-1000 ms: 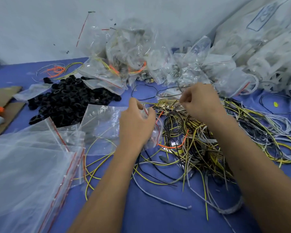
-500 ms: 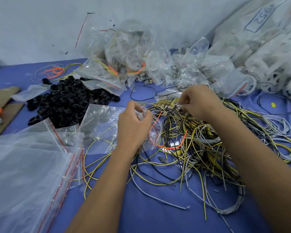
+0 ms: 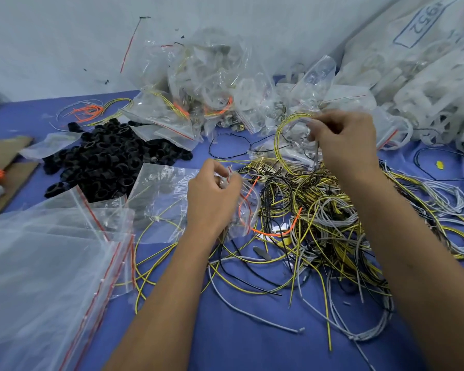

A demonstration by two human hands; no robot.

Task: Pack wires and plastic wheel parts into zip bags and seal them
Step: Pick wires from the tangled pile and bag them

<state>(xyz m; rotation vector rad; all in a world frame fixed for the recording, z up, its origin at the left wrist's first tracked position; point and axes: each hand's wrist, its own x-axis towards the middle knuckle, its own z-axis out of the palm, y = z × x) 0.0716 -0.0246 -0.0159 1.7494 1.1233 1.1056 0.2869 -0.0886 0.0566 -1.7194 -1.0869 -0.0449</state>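
Left hand (image 3: 212, 199) at centre frame, fingers curled, pinching the top edge of a small clear zip bag with a red seal strip (image 3: 245, 210); the bag hangs crumpled under the palm, mostly hidden by the hand, so cannot tell whether its mouth is open. Right hand (image 3: 343, 140) raised at upper right of centre, fingers curled, pinching a loop of yellow and grey wires (image 3: 292, 124); the fingertips are motion-blurred, so the exact count of wires in the grip is unclear. Below both hands, a big tangled pile of yellow, black, grey and orange wires (image 3: 319, 218) spreads over the blue table surface (image 3: 239, 344) from centre to right edge; individual strands can't be traced. Heap of black ring-shaped plastic wheel parts (image 3: 105, 162) at left of centre, its lower edge covered by a stack of empty clear zip bags with red strips (image 3: 51, 263) that fills the lower left and is cut off by the frame. Another flat clear bag (image 3: 161, 188) lies between the heap and the left hand. Mound of filled clear bags (image 3: 212, 97) at top centre against the white wall; contents are hard to make out through the glare. White plastic parts in a large clear sack (image 3: 426, 76) at upper right, cropped, with a handwritten label. Loose orange and yellow wires (image 3: 89, 111) at upper left. Brown cardboard piece (image 3: 6, 167) at left edge, partly cut off.
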